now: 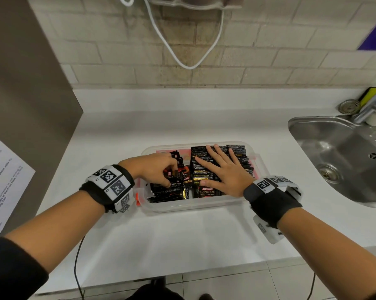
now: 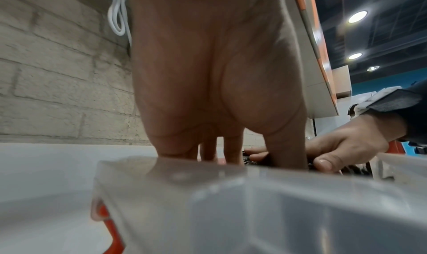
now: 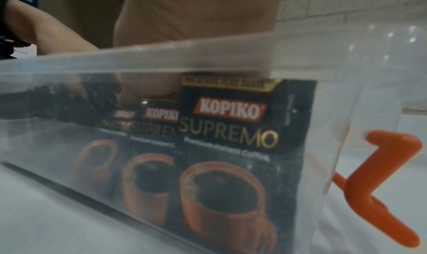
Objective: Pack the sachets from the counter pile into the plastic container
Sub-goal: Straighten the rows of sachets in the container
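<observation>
A clear plastic container with orange latches sits mid-counter. My right hand lies flat with fingers spread, pressing on a row of upright black Kopiko sachets in the container's right half. My left hand reaches into the left half, and its curled fingers and thumb pinch loose black sachets that lie jumbled there. The right wrist view shows sachet fronts through the container wall. The left wrist view shows my left palm above the rim; its fingertips are hidden inside.
A steel sink with a tap, a strainer and a sponge lies to the right. A brown panel with a printed sheet stands on the left. White cable hangs on the brick wall. Bare white counter lies in front.
</observation>
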### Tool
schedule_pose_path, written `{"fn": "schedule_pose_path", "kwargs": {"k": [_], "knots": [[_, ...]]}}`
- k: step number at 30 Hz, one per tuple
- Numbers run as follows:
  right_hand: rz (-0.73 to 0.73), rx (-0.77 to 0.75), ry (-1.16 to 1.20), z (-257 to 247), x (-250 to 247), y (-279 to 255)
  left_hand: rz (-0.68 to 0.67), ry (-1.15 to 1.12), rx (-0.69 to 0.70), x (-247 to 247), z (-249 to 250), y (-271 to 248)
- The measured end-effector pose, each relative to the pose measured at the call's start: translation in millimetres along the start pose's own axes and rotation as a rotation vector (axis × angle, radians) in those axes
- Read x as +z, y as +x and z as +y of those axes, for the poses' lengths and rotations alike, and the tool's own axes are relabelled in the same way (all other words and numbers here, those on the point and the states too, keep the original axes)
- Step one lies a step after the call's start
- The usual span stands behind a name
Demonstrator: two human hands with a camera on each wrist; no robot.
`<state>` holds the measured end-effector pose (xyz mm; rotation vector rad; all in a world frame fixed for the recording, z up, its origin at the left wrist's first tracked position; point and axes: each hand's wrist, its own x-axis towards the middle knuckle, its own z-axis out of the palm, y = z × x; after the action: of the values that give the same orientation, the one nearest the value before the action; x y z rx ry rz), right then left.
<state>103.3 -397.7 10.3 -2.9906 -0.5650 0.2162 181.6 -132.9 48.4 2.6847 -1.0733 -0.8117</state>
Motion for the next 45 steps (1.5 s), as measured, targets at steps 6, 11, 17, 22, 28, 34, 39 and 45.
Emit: {"fn": "schedule_pose_path", "kwargs": {"k": [6, 11, 17, 22, 28, 34, 39, 45], "knots": [[-0.005, 0.004, 0.006, -1, -1, 0, 0.084, -0.146, 0.020, -4, -1, -7], [-0.012, 0.010, 0.003, -1, -1, 1, 0.222, -0.262, 0.035, -8, 13, -13], [-0.023, 0.012, 0.006, -3, -3, 1, 0.306, -0.533, 0.105, 3, 43, -13], [-0.032, 0.020, 0.003, -4, -5, 0, 0.374, -0.615, 0.147, 8, 49, -13], [-0.027, 0.019, -0.007, -5, -5, -2, 0.401, -0.601, 0.113, 14, 52, -14], [-0.023, 0.024, -0.006, -6, -5, -2, 0.621, -0.661, 0.038, 8, 52, -18], [-0.007, 0.021, -0.021, -5, -6, -3, 0.623, -0.660, -0.001, 5, 58, -24], [-0.005, 0.022, -0.054, -2, -2, -3, 0.532, -0.632, -0.029, 18, 70, -24]]}}
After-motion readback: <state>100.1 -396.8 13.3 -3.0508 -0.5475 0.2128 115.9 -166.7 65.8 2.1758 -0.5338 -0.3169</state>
